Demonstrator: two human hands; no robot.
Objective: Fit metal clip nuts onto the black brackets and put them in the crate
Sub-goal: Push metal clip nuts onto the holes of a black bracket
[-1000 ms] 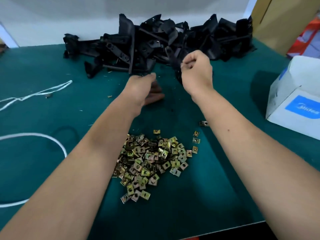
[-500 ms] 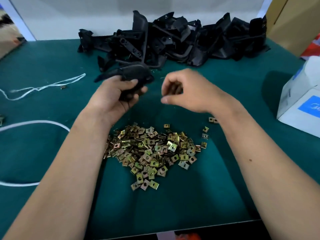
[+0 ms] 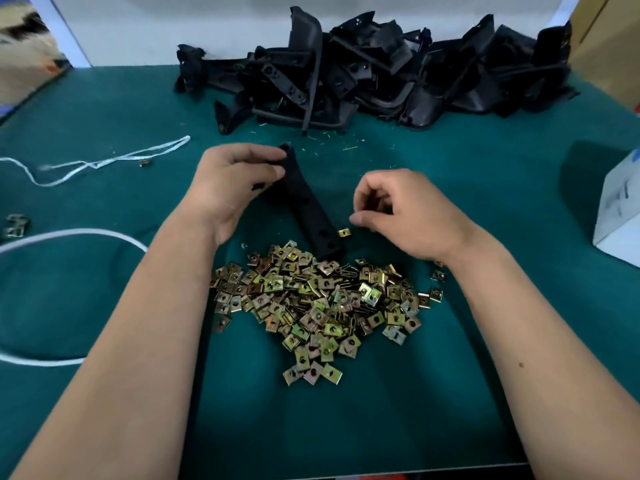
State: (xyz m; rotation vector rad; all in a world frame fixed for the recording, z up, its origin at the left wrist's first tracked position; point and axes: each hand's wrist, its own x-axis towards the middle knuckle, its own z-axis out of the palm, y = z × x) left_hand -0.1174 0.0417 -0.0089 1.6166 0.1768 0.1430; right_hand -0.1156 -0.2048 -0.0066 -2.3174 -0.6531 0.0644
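Note:
My left hand [image 3: 232, 181] grips the upper end of a long black bracket [image 3: 311, 213]. The bracket slants down to the right and its lower end reaches a heap of brass-coloured clip nuts [image 3: 318, 299] on the green mat. One clip nut [image 3: 344, 232] sits against the bracket's right edge, at the tip of my right thumb. My right hand [image 3: 405, 216] hovers there with its fingers curled in. A big pile of black brackets [image 3: 374, 74] lies along the far side. No crate is in view.
White cord [image 3: 104, 161] and a white loop [image 3: 69, 237] lie at the left, with a small metal part [image 3: 15, 226] near the edge. A white carton [image 3: 620, 209] stands at the right. Table front edge [image 3: 346, 471] is close below the clip heap.
My left hand drew one bracket out of the pile and brought it down over the clip heap. My right hand came down beside the bracket's lower part, with a clip nut at its thumb.

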